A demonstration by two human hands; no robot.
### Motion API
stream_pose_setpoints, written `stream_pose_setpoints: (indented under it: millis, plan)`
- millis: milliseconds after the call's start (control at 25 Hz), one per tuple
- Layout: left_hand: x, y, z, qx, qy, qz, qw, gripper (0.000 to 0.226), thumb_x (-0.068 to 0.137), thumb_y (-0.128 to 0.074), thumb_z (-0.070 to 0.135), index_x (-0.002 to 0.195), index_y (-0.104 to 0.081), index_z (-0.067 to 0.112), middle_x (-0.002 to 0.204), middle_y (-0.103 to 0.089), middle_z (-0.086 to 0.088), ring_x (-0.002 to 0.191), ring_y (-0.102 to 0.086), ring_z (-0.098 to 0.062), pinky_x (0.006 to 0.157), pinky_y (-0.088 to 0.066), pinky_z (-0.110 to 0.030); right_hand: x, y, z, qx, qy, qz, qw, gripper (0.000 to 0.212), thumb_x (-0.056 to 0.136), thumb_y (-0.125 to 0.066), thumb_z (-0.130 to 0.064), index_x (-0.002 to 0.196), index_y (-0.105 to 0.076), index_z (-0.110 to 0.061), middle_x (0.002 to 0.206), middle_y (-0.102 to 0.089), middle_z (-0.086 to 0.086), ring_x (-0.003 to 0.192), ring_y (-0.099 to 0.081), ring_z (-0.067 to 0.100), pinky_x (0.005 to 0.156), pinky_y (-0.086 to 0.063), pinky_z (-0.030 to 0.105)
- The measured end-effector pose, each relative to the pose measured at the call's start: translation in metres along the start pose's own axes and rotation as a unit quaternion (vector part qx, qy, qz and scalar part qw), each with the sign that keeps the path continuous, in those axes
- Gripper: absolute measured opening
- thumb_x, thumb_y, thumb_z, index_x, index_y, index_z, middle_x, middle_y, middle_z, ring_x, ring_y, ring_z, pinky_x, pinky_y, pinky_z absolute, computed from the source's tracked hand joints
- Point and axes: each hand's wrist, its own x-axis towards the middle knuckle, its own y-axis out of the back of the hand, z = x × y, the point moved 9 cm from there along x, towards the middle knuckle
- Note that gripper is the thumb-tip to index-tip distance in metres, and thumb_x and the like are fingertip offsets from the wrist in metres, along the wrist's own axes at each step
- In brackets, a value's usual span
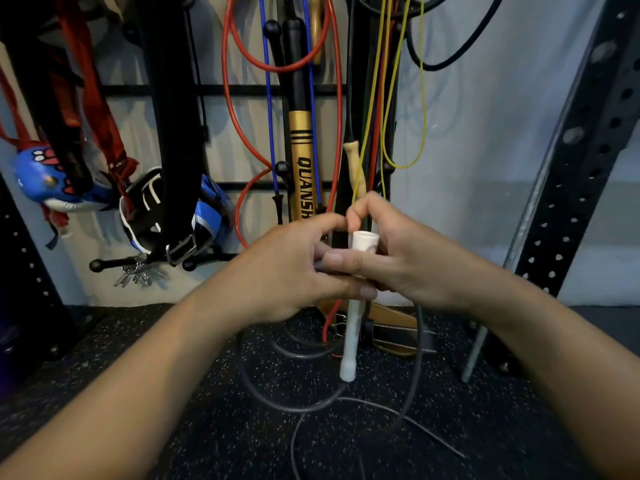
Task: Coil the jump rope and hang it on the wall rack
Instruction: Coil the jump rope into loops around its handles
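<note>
A white jump rope handle stands upright between both hands at the centre of the head view, its open top end just under my right thumb. My left hand wraps the handle's middle from the left. My right hand grips it from the right, fingers overlapping the left hand. The grey rope trails from the handle's lower end in loose loops on the black speckled floor. The wall rack, black bars with pegs, is straight ahead.
Red, blue, yellow and black ropes hang on the rack, with a gold and black bat, boxing gloves and a head guard at left. A perforated black steel upright leans at right. A leather belt lies on the floor.
</note>
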Motion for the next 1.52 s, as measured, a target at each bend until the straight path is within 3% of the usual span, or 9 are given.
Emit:
stream_pose_setpoints:
  millis: [200,400,560,760,960,1080,1320,1440,1520]
  plan:
    - [-0.003,0.0,-0.002,-0.111,-0.021,0.002,0.994,0.031,0.081,-0.084,0.02,0.11,-0.073,0.021,0.1,-0.082,0.004,0.093,-0.076,-0.008,0.089,-0.059,-0.029,-0.002,-0.003,0.002,0.107,0.0,0.005,0.994,0.052,0.083,-0.055,-0.061,0.107,-0.045,-0.017,0.054,-0.051,-0.001,0.043,-0.041,0.006,0.042,-0.032,0.017]
    - [-0.005,0.015,-0.015,-0.265,0.007,0.094,0.96,0.023,0.082,-0.077,0.006,0.104,-0.073,0.004,0.07,-0.074,0.003,0.043,-0.057,0.006,0.044,-0.041,-0.005,-0.011,0.016,0.027,0.112,-0.06,0.065,0.99,0.066,0.08,-0.045,-0.079,0.097,-0.059,-0.017,0.047,-0.049,-0.004,0.044,-0.046,0.019,0.048,-0.045,0.032]
    - [-0.007,0.037,-0.038,-0.37,0.015,0.208,0.906,0.027,0.072,-0.079,0.028,0.096,-0.075,0.016,0.056,-0.057,0.008,0.038,-0.032,-0.001,0.04,-0.027,-0.017,-0.021,0.034,0.054,0.167,-0.138,0.084,0.973,0.079,0.084,-0.041,-0.082,0.08,-0.073,-0.01,0.054,-0.044,0.002,0.042,-0.043,0.019,0.062,-0.057,0.054]
    - [-0.008,0.018,-0.063,-0.562,0.066,0.308,0.765,0.013,0.081,-0.078,0.026,0.089,-0.069,0.021,0.07,-0.053,0.0,0.039,-0.034,-0.003,0.035,-0.032,-0.016,-0.016,0.005,0.048,0.289,-0.133,0.09,0.944,0.092,0.07,-0.042,-0.093,0.117,-0.069,-0.017,0.077,-0.054,0.006,0.047,-0.037,0.011,0.047,-0.033,0.03]
    - [-0.01,0.002,-0.056,-0.621,0.079,0.312,0.715,0.01,0.091,-0.07,0.019,0.097,-0.062,0.015,0.067,-0.061,0.007,0.038,-0.033,-0.002,0.036,-0.03,-0.015,-0.016,0.008,0.047,0.269,-0.167,0.204,0.926,0.069,0.075,-0.041,-0.086,0.11,-0.066,-0.032,0.064,-0.062,0.0,0.043,-0.049,0.018,0.042,-0.039,0.026]
    - [-0.01,0.003,-0.055,-0.618,0.08,0.302,0.721,0.009,0.092,-0.068,0.017,0.098,-0.061,0.014,0.066,-0.062,0.007,0.039,-0.033,-0.002,0.036,-0.03,-0.016,-0.013,0.007,0.044,0.336,-0.147,0.189,0.911,0.048,0.093,-0.052,-0.066,0.104,-0.074,-0.024,0.069,-0.07,0.004,0.036,-0.044,0.015,0.033,-0.03,0.019]
    - [-0.012,-0.006,-0.063,-0.596,0.12,0.234,0.759,0.03,0.089,-0.063,0.014,0.118,-0.068,0.018,0.066,-0.066,0.005,0.051,-0.051,-0.01,0.05,-0.047,-0.024,-0.011,0.017,0.042,0.306,-0.11,0.21,0.922,0.027,0.101,-0.057,-0.039,0.097,-0.071,-0.015,0.053,-0.042,-0.008,0.036,-0.029,0.003,0.036,-0.027,0.019]
    - [-0.011,0.002,-0.065,-0.552,0.135,0.165,0.806,0.034,0.074,-0.068,0.015,0.107,-0.075,0.011,0.087,-0.08,-0.01,0.073,-0.073,-0.022,0.066,-0.063,-0.034,-0.008,0.024,0.04,0.24,-0.094,0.197,0.946,0.024,0.101,-0.057,-0.035,0.091,-0.067,-0.016,0.053,-0.046,-0.007,0.034,-0.033,0.002,0.036,-0.029,0.015]
    - [-0.011,0.021,-0.066,-0.424,0.126,0.146,0.885,0.04,0.074,-0.071,0.019,0.114,-0.075,0.018,0.109,-0.08,-0.007,0.097,-0.075,-0.023,0.081,-0.062,-0.038,-0.006,0.027,0.034,0.182,-0.078,0.173,0.965,0.024,0.101,-0.059,-0.033,0.088,-0.066,-0.014,0.053,-0.047,-0.007,0.034,-0.035,0.001,0.037,-0.03,0.012]
